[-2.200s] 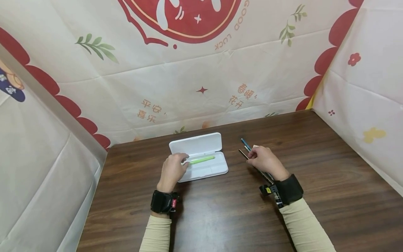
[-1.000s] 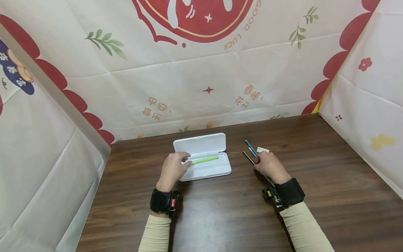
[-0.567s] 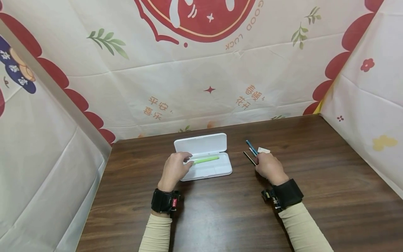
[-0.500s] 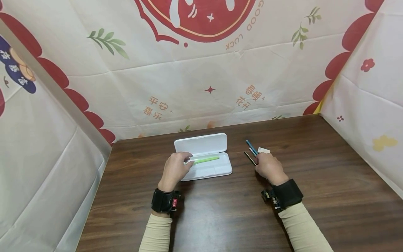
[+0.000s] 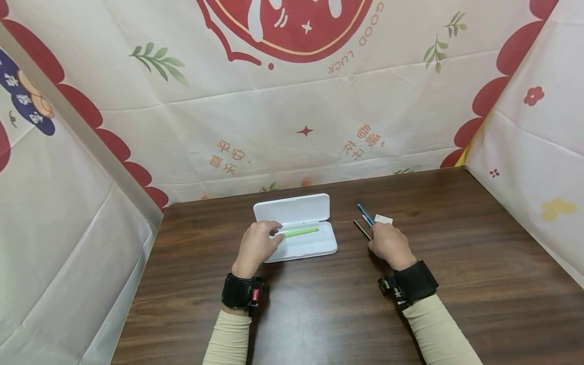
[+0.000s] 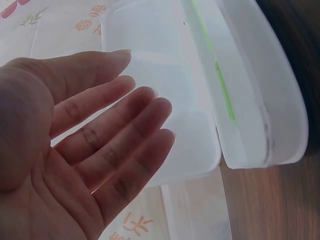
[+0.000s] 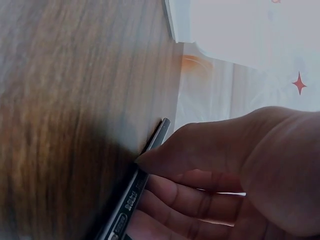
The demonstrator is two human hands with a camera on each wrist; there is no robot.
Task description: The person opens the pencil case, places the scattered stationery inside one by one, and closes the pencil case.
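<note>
A white pencil case [image 5: 315, 247] lies with its lid raised at mid-table, holding a light green pen [image 5: 303, 231]. My left hand [image 5: 255, 247] hovers at the case's left end. In the left wrist view its fingers [image 6: 142, 127] are spread loosely with nothing between them. To the right of the case, my right hand [image 5: 391, 244] pinches a black pen [image 7: 131, 200] between thumb and fingers, close to the tabletop. The pen's tip end sticks out beyond the fingertips. A blue pen [image 5: 365, 212] and a slim white-ended one [image 5: 367, 220] lie just beyond, partly covered by this hand.
A small white block [image 5: 383, 219], possibly an eraser, sits behind my right hand. The brown wooden table [image 5: 319, 314] meets a printed cloth backdrop [image 5: 255, 116] at the back, with cloth walls at both sides.
My right hand has come down from above the pens and now grips the black pen, showing more of the white block. My left hand stays over the case. The head view shifted slightly.
</note>
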